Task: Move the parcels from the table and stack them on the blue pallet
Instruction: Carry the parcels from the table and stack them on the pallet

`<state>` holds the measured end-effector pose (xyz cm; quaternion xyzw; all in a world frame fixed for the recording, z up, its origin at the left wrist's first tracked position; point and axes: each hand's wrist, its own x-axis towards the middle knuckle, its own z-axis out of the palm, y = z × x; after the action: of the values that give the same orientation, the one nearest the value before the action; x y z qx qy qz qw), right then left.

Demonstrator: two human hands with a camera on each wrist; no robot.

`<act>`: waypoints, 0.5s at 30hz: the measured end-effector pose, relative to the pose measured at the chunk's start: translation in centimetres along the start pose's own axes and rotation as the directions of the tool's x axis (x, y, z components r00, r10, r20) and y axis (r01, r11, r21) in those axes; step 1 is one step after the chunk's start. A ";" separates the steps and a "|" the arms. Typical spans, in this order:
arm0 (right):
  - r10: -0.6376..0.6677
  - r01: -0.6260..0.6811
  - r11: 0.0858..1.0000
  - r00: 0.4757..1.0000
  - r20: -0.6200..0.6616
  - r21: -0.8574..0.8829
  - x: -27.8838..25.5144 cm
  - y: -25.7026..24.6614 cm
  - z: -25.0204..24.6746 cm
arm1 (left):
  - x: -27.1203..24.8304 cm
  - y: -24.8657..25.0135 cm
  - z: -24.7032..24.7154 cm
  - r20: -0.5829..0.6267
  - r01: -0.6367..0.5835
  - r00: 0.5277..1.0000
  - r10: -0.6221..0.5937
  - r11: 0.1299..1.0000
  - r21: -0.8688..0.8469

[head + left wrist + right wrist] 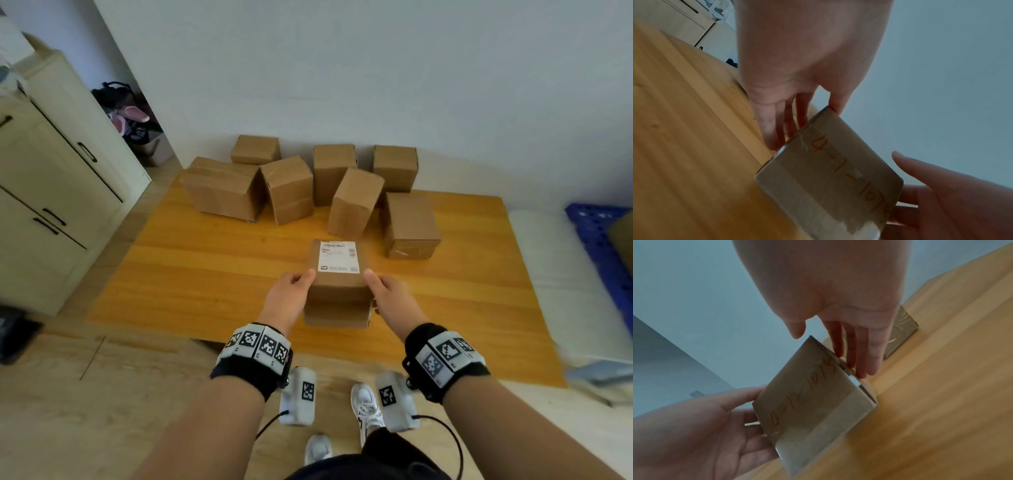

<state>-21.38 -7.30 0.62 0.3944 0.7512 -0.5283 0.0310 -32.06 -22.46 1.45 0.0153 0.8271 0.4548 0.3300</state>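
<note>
Both my forearms reached forward, each wrist wrapped in a black band carrying black-and-white marker tiles. Between them I held a small parcel (337,291) with a white shipping label on top, near the front middle of the orange wooden worktop (191,274). My left hand (291,291) pressed against its left side and my right hand (387,294) against its right side, thumbs along the top edges. In the wrist views my fingers (774,128) lay fairly straight down the parcel's sides, so each grip was a flat clamp on the cardboard rather than a curl around it. Orange handwriting ran across the face toward me. Whether the parcel touched the worktop or was just lifted off it, I could not tell.

Farther back on the worktop stood seven more brown parcels (291,190), clustered close to the pale wall, some upright and some tilted against each other. At the far right edge the blue pallet (596,233) showed on the floor, well apart from my hands. A cream cabinet (51,192) stood to my left
</note>
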 end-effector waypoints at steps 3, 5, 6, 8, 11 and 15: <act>0.055 -0.054 0.997 0.998 0.005 -0.061 -0.6 1.2 0.9 | -0.4 -1.5 0.2 0.027 0.036 0.999 -0.038 0.998 0.051; 0.089 -0.087 0.993 0.996 0.017 -0.081 -0.9 2.0 1.4 | -0.5 -2.7 0.3 0.059 0.055 0.996 -0.060 0.994 0.094; 0.105 -0.103 0.991 0.994 0.024 -0.083 -1.1 2.5 1.7 | -0.5 -3.3 0.4 0.073 0.062 0.995 -0.070 0.992 0.109; 0.131 -0.127 0.988 0.991 0.037 -0.082 -1.5 3.2 2.2 | -0.4 -4.3 0.5 0.094 0.077 0.992 -0.089 0.989 0.127; 0.137 -0.133 0.986 0.990 0.032 -0.095 -1.7 4.1 2.8 | -0.4 -5.2 0.7 0.115 0.067 0.990 -0.085 0.986 0.155; 0.127 -0.127 0.989 0.992 -0.001 -0.071 -1.2 4.2 3.1 | -0.5 -5.0 0.9 0.150 0.050 0.985 -0.081 0.978 0.202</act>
<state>-19.04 -9.96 -3.40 0.4392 0.7428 -0.4990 0.0797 -29.83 -24.89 -2.44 0.0565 0.8395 0.3567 0.4060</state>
